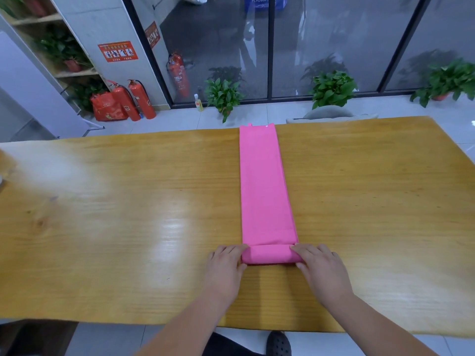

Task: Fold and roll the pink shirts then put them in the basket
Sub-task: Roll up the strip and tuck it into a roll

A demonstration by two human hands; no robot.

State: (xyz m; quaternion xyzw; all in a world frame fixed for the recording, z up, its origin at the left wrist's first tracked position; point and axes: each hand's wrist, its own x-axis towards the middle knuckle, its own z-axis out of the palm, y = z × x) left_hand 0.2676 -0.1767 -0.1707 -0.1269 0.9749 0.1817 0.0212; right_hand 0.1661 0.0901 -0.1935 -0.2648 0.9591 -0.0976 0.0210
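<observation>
A pink shirt (262, 181) lies folded into a long narrow strip on the wooden table (115, 201), running from the far edge toward me. Its near end is rolled into a short cylinder. My left hand (226, 268) grips the roll's left end, fingers over the top and thumb beneath. My right hand (321, 268) grips the roll's right end the same way. No basket is in view.
Potted plants (223, 96) and red fire extinguishers (138, 98) stand on the floor beyond the table, before a glass wall. A grey chair back (329, 114) shows behind the far edge. My dark shoe (279, 344) is under the near edge.
</observation>
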